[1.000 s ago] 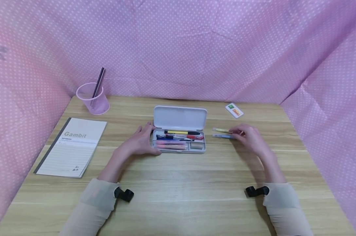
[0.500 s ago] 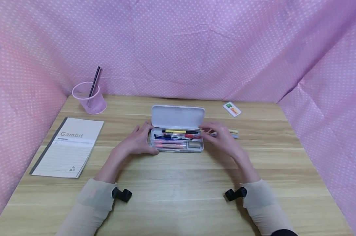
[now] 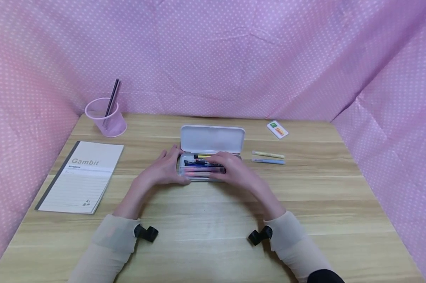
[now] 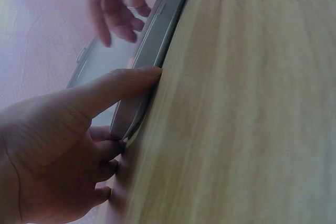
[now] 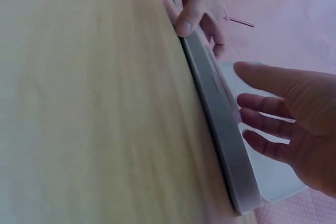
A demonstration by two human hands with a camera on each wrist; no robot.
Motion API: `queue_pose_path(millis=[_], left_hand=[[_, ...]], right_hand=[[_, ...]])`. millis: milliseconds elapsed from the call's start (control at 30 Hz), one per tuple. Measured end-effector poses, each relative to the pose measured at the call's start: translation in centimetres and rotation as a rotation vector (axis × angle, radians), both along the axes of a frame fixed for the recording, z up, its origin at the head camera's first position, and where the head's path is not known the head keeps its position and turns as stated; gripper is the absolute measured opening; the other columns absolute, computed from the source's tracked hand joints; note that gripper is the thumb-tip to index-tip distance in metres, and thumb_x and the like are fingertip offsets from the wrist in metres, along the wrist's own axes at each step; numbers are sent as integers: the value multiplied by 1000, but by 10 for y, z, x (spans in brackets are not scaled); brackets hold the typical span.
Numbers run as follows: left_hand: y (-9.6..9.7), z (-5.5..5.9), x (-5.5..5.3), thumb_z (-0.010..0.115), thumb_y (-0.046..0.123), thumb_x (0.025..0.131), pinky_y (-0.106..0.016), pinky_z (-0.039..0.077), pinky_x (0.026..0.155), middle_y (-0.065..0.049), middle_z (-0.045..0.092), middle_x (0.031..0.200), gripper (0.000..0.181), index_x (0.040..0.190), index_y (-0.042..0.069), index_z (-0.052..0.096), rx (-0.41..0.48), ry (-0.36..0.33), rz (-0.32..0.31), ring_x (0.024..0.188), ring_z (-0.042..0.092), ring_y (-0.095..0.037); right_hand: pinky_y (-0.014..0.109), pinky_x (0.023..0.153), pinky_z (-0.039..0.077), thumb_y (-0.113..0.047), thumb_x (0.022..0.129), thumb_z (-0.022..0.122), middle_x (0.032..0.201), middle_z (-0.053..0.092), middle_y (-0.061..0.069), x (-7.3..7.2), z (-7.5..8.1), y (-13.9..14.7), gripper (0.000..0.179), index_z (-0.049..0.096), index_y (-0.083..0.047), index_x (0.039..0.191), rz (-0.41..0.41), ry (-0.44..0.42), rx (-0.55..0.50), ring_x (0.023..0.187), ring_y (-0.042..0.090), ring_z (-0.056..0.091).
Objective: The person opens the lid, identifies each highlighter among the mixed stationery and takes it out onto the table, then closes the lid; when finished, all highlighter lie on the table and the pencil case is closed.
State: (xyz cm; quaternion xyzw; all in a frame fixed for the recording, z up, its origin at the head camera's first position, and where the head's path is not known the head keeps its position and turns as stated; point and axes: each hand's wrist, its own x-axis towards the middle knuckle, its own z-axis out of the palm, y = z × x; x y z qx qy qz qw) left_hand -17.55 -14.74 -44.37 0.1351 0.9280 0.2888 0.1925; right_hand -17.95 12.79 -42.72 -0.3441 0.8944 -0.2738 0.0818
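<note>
In the head view a pale metal pencil case (image 3: 213,138) lies with its lid raised. My left hand (image 3: 166,169) grips its left end, thumb on the front edge (image 4: 149,71) and fingers round the short side. Over the right half of the case hovers my right hand (image 3: 235,171), fingers spread and loosely bent; in the right wrist view nothing shows between thumb and fingers. Inside the case lie a yellow-and-black pen (image 3: 200,156), several dark pens (image 3: 195,164) and pink sticks (image 3: 198,173). The right hand hides the right part of the contents.
Right of the case lie a yellow stick (image 3: 268,154) and a blue stick (image 3: 268,161). Behind them is a small white printed block (image 3: 278,129). At left, a notebook (image 3: 82,177) lies before a pink mesh cup (image 3: 114,125) holding dark pencils (image 3: 112,98).
My right hand has left the yellow and blue sticks and moved left over the pencil case; both sticks stay on the table. My left hand keeps its hold on the case.
</note>
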Motion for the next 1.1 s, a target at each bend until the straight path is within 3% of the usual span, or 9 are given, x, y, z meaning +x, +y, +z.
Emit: queue_pose_path(millis=[167, 600, 1100], left_hand=[[1, -1, 0, 86, 47, 74, -63, 6, 131, -25, 6, 172, 103, 152, 6, 33, 1, 7, 4, 158, 6, -51], [1, 0, 0, 86, 47, 74, -66, 8, 130, -26, 6, 172, 103, 152, 5, 33, -10, -4, 17, 156, 4, -56], [0, -1, 0, 85, 48, 74, -68, 9, 129, -26, 7, 172, 102, 151, 6, 34, -7, 0, 16, 156, 5, -57]], right_hand=[[46, 114, 51, -31, 92, 77, 133, 67, 6, 5, -2, -1, 46, 67, -19, 136, -7, 26, 81, 129, 24, 60], [41, 107, 55, -26, 91, 79, 121, 68, 4, 5, -4, -3, 35, 75, -16, 124, 15, 97, 84, 117, 20, 62], [36, 98, 56, -27, 92, 78, 112, 67, -1, 6, -3, -5, 32, 75, -16, 122, -5, 79, 83, 106, 15, 61]])
